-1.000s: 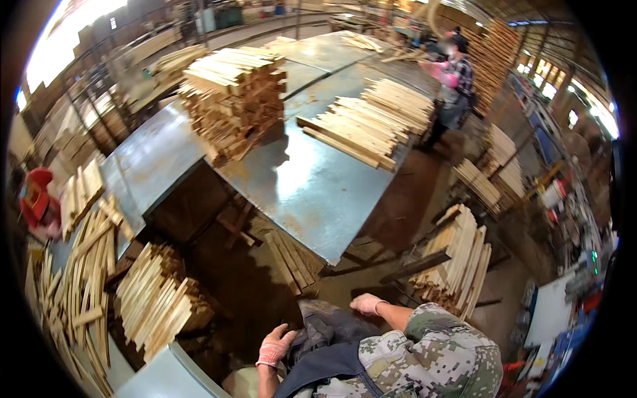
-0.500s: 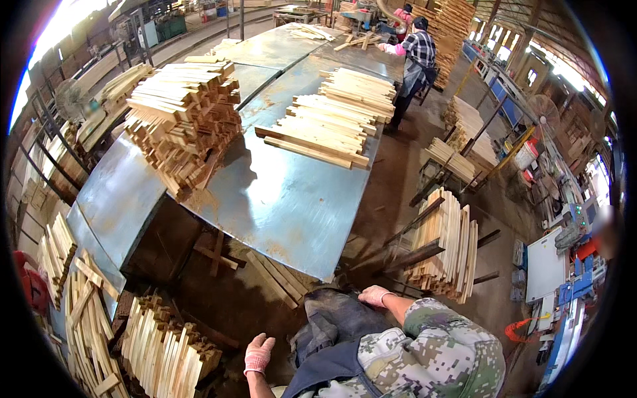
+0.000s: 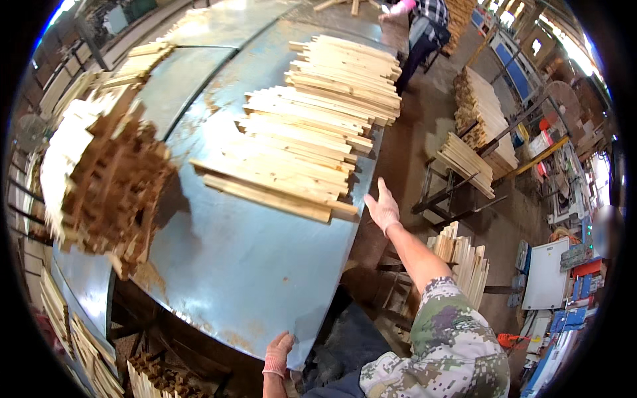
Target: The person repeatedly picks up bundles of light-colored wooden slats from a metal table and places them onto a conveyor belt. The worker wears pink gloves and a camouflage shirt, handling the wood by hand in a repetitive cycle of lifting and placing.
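Observation:
My right hand (image 3: 383, 209), in a pale pink work glove, reaches out over the table's right edge. Its thumb and fingers are spread and hold nothing. Just to its left lie the ends of a broad row of light wooden strips (image 3: 298, 149), side by side on the sheet-metal table (image 3: 245, 265). The nearest strips stick out unevenly. My left hand (image 3: 277, 355), gloved alike, is low at the table's front edge, fingers loosely bent and nothing seen in them. Whether it touches the metal I cannot tell.
A tall stack of wooden strips (image 3: 109, 186) stands on the table's left. More strips (image 3: 464, 262) rest on a rack to my right, with further stacks (image 3: 481, 123) beyond. Another person (image 3: 424, 33) in a checked shirt works at the far end. Sawdust lies along the front edge.
I have come closer to the table. My right hand has gone from beside my body forward to the strips' right ends; my left hand has moved to the front edge.

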{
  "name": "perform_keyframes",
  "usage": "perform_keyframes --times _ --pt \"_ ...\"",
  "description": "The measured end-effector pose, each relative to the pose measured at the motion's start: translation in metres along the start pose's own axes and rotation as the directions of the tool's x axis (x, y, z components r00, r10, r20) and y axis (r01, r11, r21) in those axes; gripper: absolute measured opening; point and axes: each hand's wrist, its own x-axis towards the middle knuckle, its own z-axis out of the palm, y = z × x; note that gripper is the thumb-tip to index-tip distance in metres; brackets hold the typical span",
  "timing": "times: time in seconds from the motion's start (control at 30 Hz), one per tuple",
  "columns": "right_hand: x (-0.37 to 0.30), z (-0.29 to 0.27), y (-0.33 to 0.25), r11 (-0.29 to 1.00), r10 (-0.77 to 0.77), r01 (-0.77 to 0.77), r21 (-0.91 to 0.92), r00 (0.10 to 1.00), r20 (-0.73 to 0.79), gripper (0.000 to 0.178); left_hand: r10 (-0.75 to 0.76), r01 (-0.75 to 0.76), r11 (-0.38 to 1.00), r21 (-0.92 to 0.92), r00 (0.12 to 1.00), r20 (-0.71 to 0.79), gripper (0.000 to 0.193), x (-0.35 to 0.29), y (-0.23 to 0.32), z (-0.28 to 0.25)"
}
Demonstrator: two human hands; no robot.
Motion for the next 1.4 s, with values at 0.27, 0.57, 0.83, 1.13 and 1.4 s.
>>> perform_keyframes --times 0.27,0.57,0.83,1.13,1.4 --pt "0.246 0.022 -0.028 0.98 -0.024 0.048 0.193 0.992 -0.12 0.096 0.14 -0.157 0.96 -0.234 0.986 -0.086 0.066 0.148 0.198 0.145" --pt "0.371 0.052 -0.009 0.926 0.016 0.063 0.372 0.978 -0.206 0.095 -0.003 -0.168 0.764 -0.623 0.964 -0.264 0.044 0.233 0.345 0.22" --pt "0.337 0.045 -0.006 0.902 -0.009 0.023 0.431 0.999 -0.036 0.087 0.168 -0.312 0.904 -0.292 0.888 -0.427 0.037 0.246 0.341 0.21" --pt "0.368 0.062 -0.097 0.886 -0.39 0.412 -0.214 0.911 0.135 0.069 0.423 -0.374 0.905 0.201 0.757 -0.497 0.045 0.24 0.34 0.191" --pt "0.36 0.104 -0.132 0.92 -0.249 0.275 -0.28 0.96 0.127 0.064 0.58 -0.492 0.81 0.319 0.6 -0.55 0.082 0.256 0.329 0.2"
